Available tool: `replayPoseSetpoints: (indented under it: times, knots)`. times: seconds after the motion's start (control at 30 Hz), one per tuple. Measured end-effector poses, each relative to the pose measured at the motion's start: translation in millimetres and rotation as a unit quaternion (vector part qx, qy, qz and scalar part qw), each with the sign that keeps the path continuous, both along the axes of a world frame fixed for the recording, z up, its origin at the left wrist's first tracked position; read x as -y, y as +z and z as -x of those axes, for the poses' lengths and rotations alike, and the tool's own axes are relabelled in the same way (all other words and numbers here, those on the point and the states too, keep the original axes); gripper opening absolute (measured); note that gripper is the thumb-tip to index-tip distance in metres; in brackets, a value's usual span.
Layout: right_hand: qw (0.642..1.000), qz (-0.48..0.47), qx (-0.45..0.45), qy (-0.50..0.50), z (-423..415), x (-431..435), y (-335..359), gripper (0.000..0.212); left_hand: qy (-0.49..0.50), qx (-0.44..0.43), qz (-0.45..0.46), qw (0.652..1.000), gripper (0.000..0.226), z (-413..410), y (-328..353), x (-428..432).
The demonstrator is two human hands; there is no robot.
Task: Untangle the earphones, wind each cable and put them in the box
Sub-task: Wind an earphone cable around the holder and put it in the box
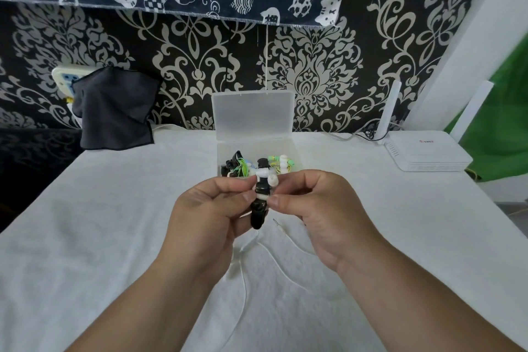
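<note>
White cloth covers the surface (pixel 114 237); patterned wallpaper (pixel 314 71) behind. Left hand (pixel 211 208) and right hand (pixel 314 208) pinch the wound earphones (pixel 261 198), long axis roughly upright.

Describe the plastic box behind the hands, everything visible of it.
The box is small, rectangular, of frosted translucent plastic. Its hinged lid stands open, upright at the back. It sits on the white cloth, behind the left hand and right hand, which hold an earphone bundle and hide its front edge. Inside lie wound earphones in black, green and white. No hand grips it.
</note>
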State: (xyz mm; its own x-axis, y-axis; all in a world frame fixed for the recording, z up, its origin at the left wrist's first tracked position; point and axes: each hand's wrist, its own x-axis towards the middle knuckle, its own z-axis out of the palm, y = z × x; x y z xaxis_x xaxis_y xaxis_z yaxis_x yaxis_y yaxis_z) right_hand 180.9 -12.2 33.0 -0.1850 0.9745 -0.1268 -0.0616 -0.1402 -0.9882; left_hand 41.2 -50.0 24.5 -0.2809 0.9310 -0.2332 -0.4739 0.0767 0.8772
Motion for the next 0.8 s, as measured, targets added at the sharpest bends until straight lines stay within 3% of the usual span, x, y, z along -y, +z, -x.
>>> replayPoseSetpoints:
  times: [0.23, 0.43, 0.57, 0.7, 0.8]
  knots:
    - [0.999, 0.043, -0.019, 0.000, 0.3, -2.9, -8.6, 0.043, 0.011, -0.019, 0.032, 0.999, 0.023, -2.5, 0.0, -0.2]
    - [0.998, -0.009, 0.069, -0.007, 5.6, 1.2, -20.0, 0.034, 0.058, -0.051, 0.077, 0.994, 0.028, -6.6, -3.2, 0.4]
    - [0.992, -0.030, 0.118, -0.015, 10.2, -0.5, -25.6, 0.027, 0.072, -0.050, 0.078, 0.993, 0.018, -8.9, -6.0, 1.0]
    - [0.992, 0.080, 0.089, 0.030, 18.2, -2.9, -28.6, 0.007, 0.075, -0.050, 0.099, 0.991, 0.020, -9.2, -13.1, -3.5]
    - [0.987, 0.134, 0.033, 0.086, 27.9, -2.5, -27.7, 0.013, 0.092, -0.040, 0.122, 0.987, 0.013, 0.9, -16.3, -9.2]
